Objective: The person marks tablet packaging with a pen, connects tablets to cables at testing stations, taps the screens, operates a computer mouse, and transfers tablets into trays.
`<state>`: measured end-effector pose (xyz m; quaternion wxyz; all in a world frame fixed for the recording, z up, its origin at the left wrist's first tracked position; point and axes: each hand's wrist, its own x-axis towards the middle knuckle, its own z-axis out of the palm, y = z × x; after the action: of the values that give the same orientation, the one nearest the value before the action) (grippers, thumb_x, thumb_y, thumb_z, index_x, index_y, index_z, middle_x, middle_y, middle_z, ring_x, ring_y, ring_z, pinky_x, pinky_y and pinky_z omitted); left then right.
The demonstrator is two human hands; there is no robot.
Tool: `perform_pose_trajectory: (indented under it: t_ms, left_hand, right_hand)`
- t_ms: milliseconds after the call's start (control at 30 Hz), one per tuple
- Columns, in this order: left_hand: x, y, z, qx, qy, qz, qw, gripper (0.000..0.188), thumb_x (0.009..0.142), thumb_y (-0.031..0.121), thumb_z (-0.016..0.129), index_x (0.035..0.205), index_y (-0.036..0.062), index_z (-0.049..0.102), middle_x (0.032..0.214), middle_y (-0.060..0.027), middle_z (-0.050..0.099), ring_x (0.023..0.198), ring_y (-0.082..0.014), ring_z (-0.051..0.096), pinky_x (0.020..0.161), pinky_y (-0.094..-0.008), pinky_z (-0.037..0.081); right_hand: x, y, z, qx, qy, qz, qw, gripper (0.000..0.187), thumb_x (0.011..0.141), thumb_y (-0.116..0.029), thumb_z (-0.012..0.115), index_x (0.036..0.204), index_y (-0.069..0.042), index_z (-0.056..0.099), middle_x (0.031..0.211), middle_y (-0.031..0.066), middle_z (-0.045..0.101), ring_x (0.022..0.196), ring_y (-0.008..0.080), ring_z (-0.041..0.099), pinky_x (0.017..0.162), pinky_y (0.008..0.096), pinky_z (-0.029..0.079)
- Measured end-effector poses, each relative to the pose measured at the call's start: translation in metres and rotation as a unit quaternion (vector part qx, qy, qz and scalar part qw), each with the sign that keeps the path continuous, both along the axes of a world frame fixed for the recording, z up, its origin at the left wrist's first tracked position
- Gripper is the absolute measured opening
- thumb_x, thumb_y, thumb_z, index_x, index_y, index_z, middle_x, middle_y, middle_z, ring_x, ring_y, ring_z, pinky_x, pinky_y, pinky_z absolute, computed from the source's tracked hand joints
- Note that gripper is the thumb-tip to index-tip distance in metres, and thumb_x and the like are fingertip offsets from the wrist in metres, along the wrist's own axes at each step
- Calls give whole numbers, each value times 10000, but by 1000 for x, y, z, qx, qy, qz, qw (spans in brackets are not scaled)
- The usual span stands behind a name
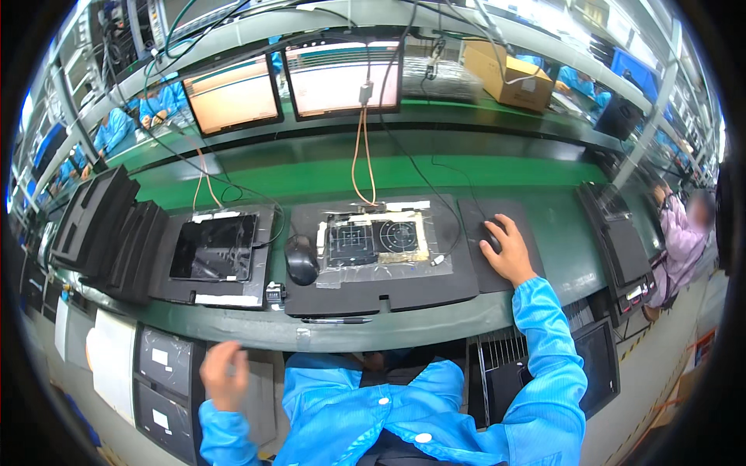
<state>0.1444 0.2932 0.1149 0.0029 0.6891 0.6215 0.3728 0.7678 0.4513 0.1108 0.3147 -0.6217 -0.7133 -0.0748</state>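
My right hand (509, 252) lies over a black computer mouse (493, 237) on a dark mat at the right, its fingers bent around the mouse. Off the bench's front edge, to the left, my left hand (225, 377) hangs in the air, smeared by motion, and I cannot make out how its fingers stand. In the middle a black foam pad (350, 299) bears a taped fixture (378, 239) with square and round target patterns. To its left a second black mouse (301, 260) stands beside a dark tablet (214, 247) with a cable plugged in.
Two lit monitors (342, 78) stand behind the bench. Stacked black foam trays (105, 233) rise at the far left. A pen (336, 320) lies along the front edge. A cable end (439, 260) rests near the fixture. A person in pink (684, 245) is at the right.
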Motion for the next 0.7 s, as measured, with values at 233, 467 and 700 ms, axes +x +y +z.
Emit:
perform_pose_trajectory:
  t_ms: [233,467,700]
  left_hand:
    - [190,69,9,-7,-56,-392,918,206,787,28,813,985,20,756,962,-136,759,843,-302,747,720,-379,603]
    - [215,82,-2,-15,-95,-416,904,181,788,20,797,960,4,743,908,-142,750,789,-304,730,692,-378,585]
    - [214,77,-13,-56,-83,-405,909,202,781,-37,755,974,2,709,950,-174,738,841,-334,699,773,-405,550]
  right_hand:
    - [1,-1,-3,6,6,-4,1000,428,880,-227,756,1285,-99,703,1425,180,570,1276,380,586,1062,462,491]
    - [7,3,-7,25,-3,19,999,420,894,-206,734,1298,-96,692,1392,191,595,1293,380,578,1073,466,489]
    - [17,4,-18,85,11,37,996,381,892,-200,712,1247,-66,683,1321,210,602,1212,389,607,1022,474,511]
